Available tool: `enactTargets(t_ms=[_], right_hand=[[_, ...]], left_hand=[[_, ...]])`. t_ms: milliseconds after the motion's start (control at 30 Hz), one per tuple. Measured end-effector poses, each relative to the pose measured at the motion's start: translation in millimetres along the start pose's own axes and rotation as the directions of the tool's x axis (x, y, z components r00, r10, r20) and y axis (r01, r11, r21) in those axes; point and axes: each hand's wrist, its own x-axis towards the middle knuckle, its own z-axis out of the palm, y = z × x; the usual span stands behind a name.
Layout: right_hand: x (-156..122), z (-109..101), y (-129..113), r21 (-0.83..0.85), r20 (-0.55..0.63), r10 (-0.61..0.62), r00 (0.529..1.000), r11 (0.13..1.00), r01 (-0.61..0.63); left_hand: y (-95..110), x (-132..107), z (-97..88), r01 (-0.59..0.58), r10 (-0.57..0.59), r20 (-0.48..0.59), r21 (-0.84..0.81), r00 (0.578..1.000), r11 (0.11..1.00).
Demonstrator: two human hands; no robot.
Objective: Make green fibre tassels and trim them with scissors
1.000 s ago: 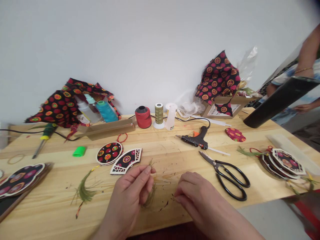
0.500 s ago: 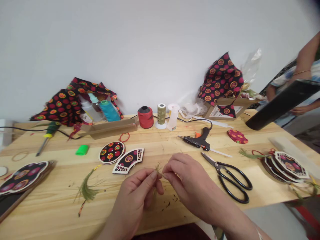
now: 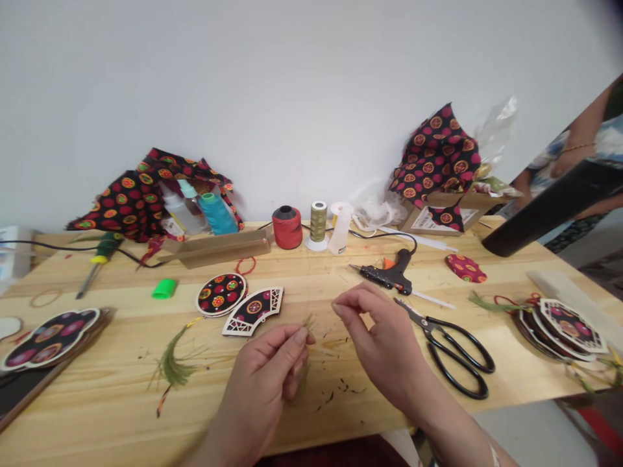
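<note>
My left hand (image 3: 275, 373) is closed in a pinch around a small bunch of olive-green thread (image 3: 308, 322), whose frayed ends stick up past the thumb. To its right, my right hand (image 3: 379, 340) hovers above the table with thumb and forefinger pressed together. Whatever lies between those fingertips is too fine to make out. Black-handled scissors (image 3: 450, 347) lie with parted blades just right of my right hand. A fan-shaped patterned piece (image 3: 254, 311) and a round one (image 3: 221, 294) rest beyond my left hand. Left of them is a green tassel (image 3: 176, 363) on a yellow cord.
A black glue gun (image 3: 389, 272) lies behind the scissors. Thread spools, red (image 3: 287, 227) and olive (image 3: 318, 224), stand near the wall. Decorated pieces are stacked at right (image 3: 567, 324) and left (image 3: 53, 340). At far right, a person's arm (image 3: 581, 139) shows near a black tube (image 3: 549, 211).
My right hand has drawn away from my left, up and to the right, widening the gap between them. My left hand keeps its pinch on the thread bunch. The view has shifted slightly.
</note>
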Motion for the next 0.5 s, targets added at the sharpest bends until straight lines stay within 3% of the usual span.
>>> enactTargets(t_ms=[133, 267, 333, 500], right_hand=[[-6, 3, 5, 0.207, 0.081, 0.166, 0.983, 0.962, -0.18], [-11, 9, 7, 0.436, 0.291, 0.359, 0.887, 0.775, -0.457], [-12, 12, 8, 0.507, 0.345, 0.367, 0.864, 0.702, -0.501], [-11, 16, 9, 0.602, 0.391, 0.301, 0.869, 0.63, -0.49]], left_hand=[[-1, 0, 0.2, -0.005, 0.005, -0.003, -0.003, 1.0, 1.0], [0, 0, 1.9, -0.008, 0.007, 0.028, 0.008, 1.0, 1.0], [0, 0, 2.6, -0.013, 0.012, 0.045, 0.033, 0.999, 0.999], [-3, 0, 1.9, -0.028, 0.02, 0.075, 0.104, 0.997, 0.994]])
